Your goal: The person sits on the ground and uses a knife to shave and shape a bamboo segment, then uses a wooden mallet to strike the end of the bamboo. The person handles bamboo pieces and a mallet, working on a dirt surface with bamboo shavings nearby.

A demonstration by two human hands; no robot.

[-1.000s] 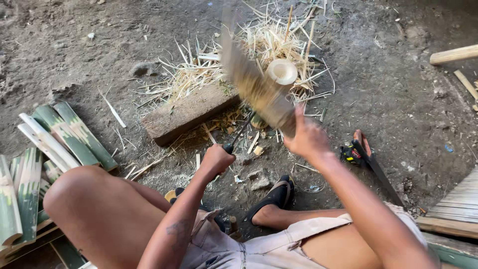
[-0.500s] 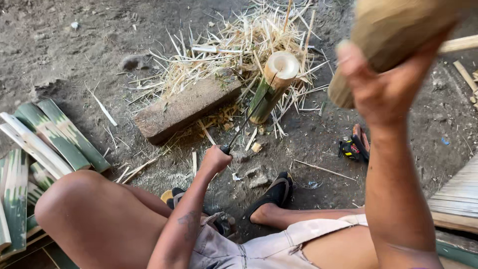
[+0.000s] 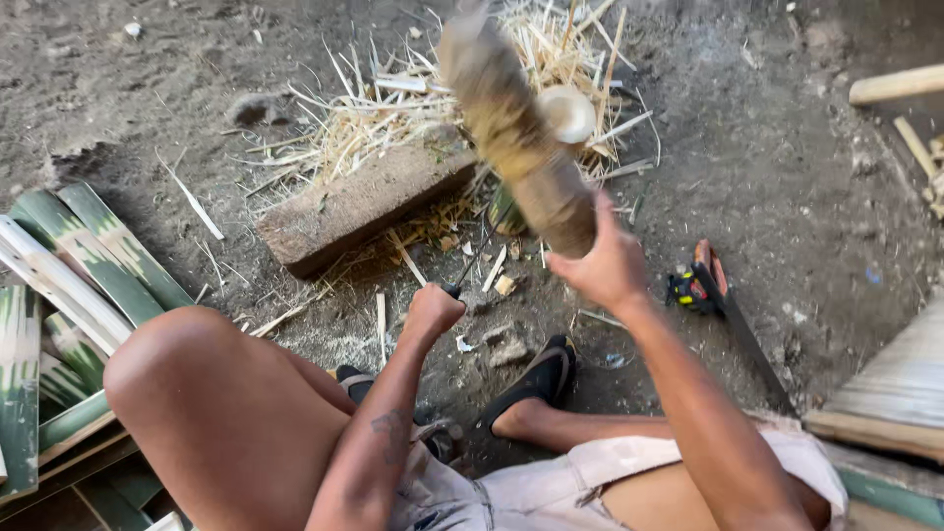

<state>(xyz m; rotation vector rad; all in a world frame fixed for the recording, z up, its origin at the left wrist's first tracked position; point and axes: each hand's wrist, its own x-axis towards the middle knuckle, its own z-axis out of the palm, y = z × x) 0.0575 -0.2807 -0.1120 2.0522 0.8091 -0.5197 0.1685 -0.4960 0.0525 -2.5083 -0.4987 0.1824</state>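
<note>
**Mallet over the bamboo**

The right hand (image 3: pixel 605 265) is clenched around a blurred wooden mallet (image 3: pixel 511 128). The left hand (image 3: pixel 433 310) is fisted on a knife handle (image 3: pixel 454 290). The bamboo piece (image 3: pixel 568 113) stands beside a wooden block (image 3: pixel 364 202) on the dirt floor (image 3: pixel 147 88).

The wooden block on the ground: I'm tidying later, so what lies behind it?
Behind the wooden block lies a heap of pale bamboo splinters. The blurred club in the right hand covers part of it.

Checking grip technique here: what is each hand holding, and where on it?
Right hand grips a wooden club at its lower end; left hand grips a blade's dark handle.
</note>
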